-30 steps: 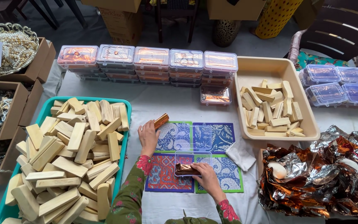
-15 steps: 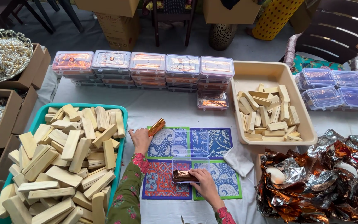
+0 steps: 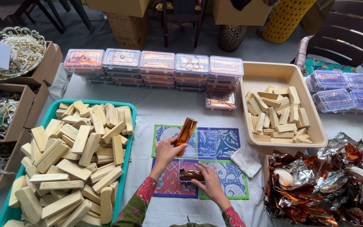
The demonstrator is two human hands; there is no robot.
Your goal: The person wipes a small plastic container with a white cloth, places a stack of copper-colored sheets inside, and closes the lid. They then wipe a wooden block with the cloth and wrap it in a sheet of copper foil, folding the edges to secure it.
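Foil-wrapped bar stands tilted above the patterned mats near the worktop's front edge, pinched at its lower end by the left hand, fingers closed on it. Just beside it, the right hand presses on a small clear box lying on the mats, fingers curled over a dark wrapped bar inside it.

A teal tray along the left edge is heaped with bare pale blocks. A beige tray toward the right edge holds a smaller pile of the same blocks. Lidded clear boxes with coppery contents run in a stacked row along the back edge, one more sitting alone in front of the row. Empty-looking clear boxes sit at the back right corner. Crumpled foil sheets fill the front right corner. Cardboard boxes off the left edge hold beads.

Compared with half a second ago, the bar in the left hand is lifted higher and more upright, and the right hand's dark bar now sits in the box.
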